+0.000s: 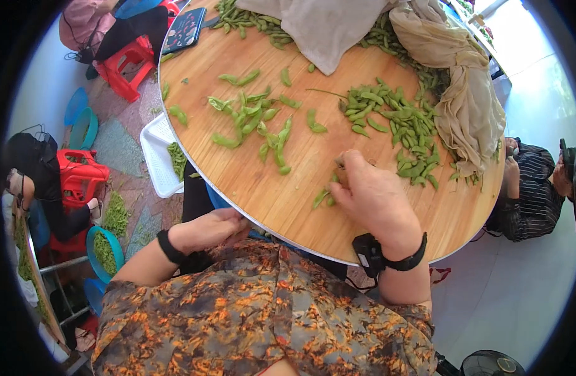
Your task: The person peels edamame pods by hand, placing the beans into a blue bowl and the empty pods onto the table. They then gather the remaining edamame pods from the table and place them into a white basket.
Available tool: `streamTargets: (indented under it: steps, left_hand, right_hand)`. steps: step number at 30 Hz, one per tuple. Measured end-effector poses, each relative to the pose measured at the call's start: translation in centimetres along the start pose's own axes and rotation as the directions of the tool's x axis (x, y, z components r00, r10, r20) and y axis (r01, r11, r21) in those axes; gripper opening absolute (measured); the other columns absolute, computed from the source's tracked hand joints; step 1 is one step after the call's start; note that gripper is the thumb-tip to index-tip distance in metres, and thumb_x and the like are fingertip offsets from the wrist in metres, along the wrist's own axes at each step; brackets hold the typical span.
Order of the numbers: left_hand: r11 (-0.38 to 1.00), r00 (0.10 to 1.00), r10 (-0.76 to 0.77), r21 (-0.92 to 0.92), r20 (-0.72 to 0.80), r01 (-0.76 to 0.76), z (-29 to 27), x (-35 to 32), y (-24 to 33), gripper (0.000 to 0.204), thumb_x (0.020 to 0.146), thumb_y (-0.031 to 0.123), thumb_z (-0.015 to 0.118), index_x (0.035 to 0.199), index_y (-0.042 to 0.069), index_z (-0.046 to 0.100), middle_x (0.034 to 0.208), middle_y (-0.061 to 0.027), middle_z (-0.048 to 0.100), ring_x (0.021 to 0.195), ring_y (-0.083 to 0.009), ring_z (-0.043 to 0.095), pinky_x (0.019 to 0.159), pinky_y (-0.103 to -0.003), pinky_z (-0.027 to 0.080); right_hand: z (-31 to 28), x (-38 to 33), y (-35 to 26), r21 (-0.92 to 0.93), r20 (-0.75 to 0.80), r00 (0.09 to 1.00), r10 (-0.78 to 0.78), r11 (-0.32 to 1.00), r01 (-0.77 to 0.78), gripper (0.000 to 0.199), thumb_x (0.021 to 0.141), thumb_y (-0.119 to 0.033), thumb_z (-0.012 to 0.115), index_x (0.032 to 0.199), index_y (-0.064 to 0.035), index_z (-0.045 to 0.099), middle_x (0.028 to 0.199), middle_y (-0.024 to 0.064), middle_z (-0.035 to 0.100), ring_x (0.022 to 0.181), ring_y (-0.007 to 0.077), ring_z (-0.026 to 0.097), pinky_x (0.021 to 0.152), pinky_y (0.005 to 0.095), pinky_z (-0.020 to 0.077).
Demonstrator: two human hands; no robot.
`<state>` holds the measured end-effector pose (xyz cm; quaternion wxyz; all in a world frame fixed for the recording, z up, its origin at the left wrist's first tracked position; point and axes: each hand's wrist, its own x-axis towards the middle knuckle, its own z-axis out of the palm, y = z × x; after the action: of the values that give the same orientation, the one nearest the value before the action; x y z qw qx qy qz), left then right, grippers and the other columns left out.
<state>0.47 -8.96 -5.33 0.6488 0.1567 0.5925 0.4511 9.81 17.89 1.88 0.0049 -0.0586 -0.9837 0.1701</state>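
Listed right hand (374, 195) curled by green pods (321, 198) on round table (288, 213); left hand (214, 229) curled at near edge; could not tell contents.

Working at a round wooden table (250, 188) | curling right hand (377, 199) beside loose green pods (320, 199) | holding left hand (206, 230) beside the table | wearing black wristbands (170, 247) and flowered shirt (237, 307) | facing heaped pods under pale cloths (328, 31)
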Motion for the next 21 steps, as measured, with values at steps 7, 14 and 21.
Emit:
streamTargets:
  steps: [7, 14, 21]
  left_hand:
    - [0.574, 0.765, 0.641, 0.704, -0.066, -0.419, -0.5, 4.4, -3.3, 0.037, 0.089, 0.007, 0.046, 0.126, 0.002, 0.048, 0.131, -0.0193, 0.047, 0.124, -0.0352, 0.04, 0.103, -0.038, 0.033]
    - [0.687, 0.947, 0.28, 0.657, 0.155, -0.31, 1.3, -0.6, 2.1, 0.02, 0.088, 0.01, 0.05, 0.102, -0.001, 0.06, 0.091, -0.0184, 0.063, 0.087, -0.0293, 0.061, 0.078, -0.035, 0.048]
    - [0.982, 0.984, 0.178, 0.057, 0.006, -0.178, 3.1, -0.9, 8.3, 0.035, 0.098, 0.031, 0.041, 0.079, 0.004, 0.055, 0.069, -0.0005, 0.054, 0.06, -0.0081, 0.05, 0.058, -0.023, 0.042]
  right_hand:
    - [0.2, 0.1, 0.7, 0.163, -0.034, 0.998, -0.053, 0.985, 0.058, 0.029, 0.078, -0.009, 0.061, 0.104, -0.003, 0.049, 0.081, 0.0148, 0.058, 0.072, 0.029, 0.06, 0.063, 0.0344, 0.0481]
    - [-0.5, -0.2, -0.4, 0.455, -0.169, 0.98, -0.106, 0.874, 0.173, 0.035, 0.075, -0.003, 0.063, 0.107, -0.0018, 0.051, 0.079, 0.0101, 0.055, 0.067, 0.0229, 0.057, 0.059, 0.0311, 0.0461]
    - [0.0, -1.0, -1.4, 0.281, -0.284, 0.889, -0.36, 0.855, 0.436, 0.039, 0.071, -0.002, 0.066, 0.107, -0.0008, 0.049, 0.076, 0.0122, 0.054, 0.054, 0.0279, 0.056, 0.046, 0.0344, 0.0451]
